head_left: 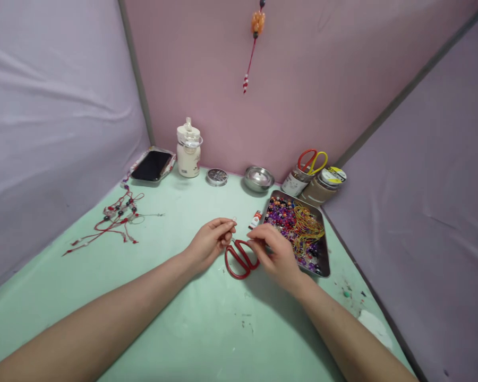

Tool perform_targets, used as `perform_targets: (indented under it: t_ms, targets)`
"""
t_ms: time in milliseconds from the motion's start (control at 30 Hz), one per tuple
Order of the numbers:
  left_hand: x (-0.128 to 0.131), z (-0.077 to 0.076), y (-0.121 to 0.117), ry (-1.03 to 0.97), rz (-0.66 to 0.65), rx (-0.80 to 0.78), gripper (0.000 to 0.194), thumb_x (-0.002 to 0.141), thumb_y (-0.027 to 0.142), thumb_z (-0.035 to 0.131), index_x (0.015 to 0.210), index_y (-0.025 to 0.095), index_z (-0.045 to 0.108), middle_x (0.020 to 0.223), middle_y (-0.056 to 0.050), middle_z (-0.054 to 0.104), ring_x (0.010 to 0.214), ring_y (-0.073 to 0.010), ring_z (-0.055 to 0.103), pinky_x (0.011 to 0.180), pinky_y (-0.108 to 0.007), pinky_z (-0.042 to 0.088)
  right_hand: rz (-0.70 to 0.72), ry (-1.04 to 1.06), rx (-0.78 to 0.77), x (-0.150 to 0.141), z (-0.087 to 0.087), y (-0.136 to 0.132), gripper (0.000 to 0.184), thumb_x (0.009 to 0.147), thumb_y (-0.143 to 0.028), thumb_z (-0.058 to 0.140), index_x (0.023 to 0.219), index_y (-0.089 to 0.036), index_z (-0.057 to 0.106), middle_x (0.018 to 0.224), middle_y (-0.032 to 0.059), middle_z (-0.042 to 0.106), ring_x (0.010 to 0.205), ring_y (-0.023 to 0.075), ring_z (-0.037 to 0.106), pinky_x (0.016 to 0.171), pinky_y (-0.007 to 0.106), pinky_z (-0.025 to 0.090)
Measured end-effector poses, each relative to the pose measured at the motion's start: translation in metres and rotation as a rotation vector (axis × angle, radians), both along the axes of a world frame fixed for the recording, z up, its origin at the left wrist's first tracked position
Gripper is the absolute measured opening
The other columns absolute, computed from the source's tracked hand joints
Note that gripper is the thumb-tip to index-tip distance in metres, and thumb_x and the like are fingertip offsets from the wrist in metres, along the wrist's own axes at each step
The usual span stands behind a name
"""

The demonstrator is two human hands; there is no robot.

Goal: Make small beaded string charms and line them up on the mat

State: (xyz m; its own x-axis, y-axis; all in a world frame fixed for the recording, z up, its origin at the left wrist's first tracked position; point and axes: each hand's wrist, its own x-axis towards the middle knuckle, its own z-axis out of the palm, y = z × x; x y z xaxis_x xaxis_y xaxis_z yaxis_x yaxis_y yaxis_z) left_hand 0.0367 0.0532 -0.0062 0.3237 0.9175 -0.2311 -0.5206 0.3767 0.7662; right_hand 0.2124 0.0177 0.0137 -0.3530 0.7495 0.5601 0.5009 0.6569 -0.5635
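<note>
Tiny bit, thin hold: easy to drop, hard to find again

Pinching a small pale bit [235,219] at the fingertips of L hand [209,243], w/ grip pressed together; too small to ID. In R hand [276,254], grip drawn nearly closed, thumb close to index; can't tell if pinching anything, e.g. a fine thread. Held just above worktop [183,329], approx. midway btwn L hand and tray [327,254], w/ red scissors [244,258] lying nr both hands.

Biggest risk, prob.: losing the bit. Could slip w/ any slight roll of the fingertips, due to v. small contact area. Could then bounce off or get lost among beads [281,217] if dropped toward the tray.

Next risk: snagging on scissors. Lying right under the work, w/ loops toward the wearer and partly overlapped by R fingers in view; can't tell if touching. Might get nudged by a low sweep of R hand, or catch any loose thread.

Also poss.: bumping the tray w/ R hand, due to working right beside the near-left rim. Could spill beads or drag out yellow cords [307,229].

Less likely: tangling w/ red strands [120,213], well off to the left, loosely spread. Safer w/ small, slow moves and both wrists kept steady.
</note>
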Motion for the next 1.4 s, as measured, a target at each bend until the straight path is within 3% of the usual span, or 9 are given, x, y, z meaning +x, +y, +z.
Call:
perform_targets:
  t_ms: [167,300,467,733,833,933,1033,1133,1400]
  targets:
    - [-0.005,0.006,0.007,-0.076,0.037,-0.031,0.018,0.067,0.022,0.075,0.076,0.011,0.064,0.068,0.000,0.056,0.051,-0.0029,0.042,0.046,-0.016,0.030,0.206,-0.368,0.053,-0.015,-0.005,-0.013,0.032,0.089,-0.007,0.047,0.115,-0.021,0.057,0.114,0.0109,0.056,0.099,0.0183,0.053,0.083,0.033,0.048]
    - [-0.006,0.005,0.009,-0.110,0.057,-0.033,0.016,0.068,0.019,0.074,0.076,0.010,0.064,0.067,0.000,0.055,0.050,-0.0020,0.040,0.044,-0.014,0.028,0.265,-0.482,0.162,-0.025,-0.010,-0.023,0.024,0.090,-0.015,0.052,0.111,-0.022,0.061,0.111,0.0093,0.059,0.097,0.0184,0.052,0.079,0.032,0.047]
    - [-0.007,-0.002,0.011,-0.137,0.052,-0.012,0.015,0.068,0.018,0.075,0.075,0.009,0.065,0.066,0.000,0.054,0.048,-0.0006,0.036,0.042,-0.013,0.024,0.415,-0.368,0.221,-0.033,0.001,-0.034,0.016,0.090,-0.009,0.049,0.093,-0.016,0.063,0.095,0.0066,0.066,0.084,0.0156,0.053,0.077,0.030,0.046]
    - [-0.013,-0.011,0.020,-0.092,0.108,0.017,0.017,0.068,0.019,0.075,0.076,0.009,0.065,0.064,0.000,0.053,0.045,0.0001,0.032,0.041,-0.014,0.020,0.516,0.029,0.045,-0.030,0.041,-0.059,0.018,0.092,-0.018,0.050,0.106,-0.018,0.062,0.093,0.0082,0.066,0.084,0.0157,0.058,0.079,0.033,0.048]
    - [-0.015,-0.014,0.022,-0.088,0.116,0.020,0.017,0.067,0.020,0.076,0.076,0.010,0.065,0.064,0.000,0.053,0.045,0.0002,0.032,0.040,-0.014,0.019,0.421,0.220,-0.060,-0.020,0.053,-0.065,0.023,0.089,-0.015,0.054,0.108,-0.022,0.065,0.096,0.0071,0.064,0.089,0.0165,0.059,0.078,0.033,0.049]
    - [-0.016,-0.016,0.022,-0.084,0.126,0.017,0.019,0.065,0.020,0.077,0.076,0.010,0.065,0.064,0.000,0.053,0.046,-0.0001,0.034,0.041,-0.014,0.020,0.264,0.472,-0.187,-0.009,0.060,-0.061,0.022,0.090,-0.016,0.053,0.100,-0.026,0.069,0.097,0.0055,0.060,0.082,0.0143,0.058,0.067,0.028,0.048]
    - [-0.017,-0.017,0.022,-0.071,0.142,0.011,0.020,0.064,0.021,0.078,0.076,0.009,0.066,0.065,-0.001,0.053,0.047,-0.0001,0.034,0.041,-0.014,0.020,0.135,0.779,-0.314,0.002,0.062,-0.043,0.017,0.091,-0.024,0.054,0.089,-0.025,0.071,0.090,0.0032,0.058,0.066,0.0093,0.052,0.056,0.024,0.043]
    - [-0.017,-0.017,0.022,-0.044,0.155,0.019,0.022,0.063,0.022,0.079,0.075,0.009,0.066,0.064,-0.001,0.054,0.047,0.0001,0.033,0.041,-0.014,0.020,-0.026,0.991,-0.436,0.019,0.060,-0.015,0.014,0.085,-0.033,0.062,0.085,-0.022,0.072,0.080,0.0024,0.058,0.067,0.0088,0.051,0.054,0.021,0.042]
    - [-0.017,-0.014,0.019,-0.007,0.150,0.046,0.022,0.063,0.024,0.079,0.075,0.010,0.067,0.064,0.000,0.053,0.048,-0.0004,0.034,0.041,-0.013,0.021,-0.221,1.156,-0.467,0.063,0.038,0.035,0.024,0.066,-0.033,0.079,0.083,-0.018,0.071,0.076,0.0005,0.057,0.062,0.0069,0.049,0.048,0.017,0.040]
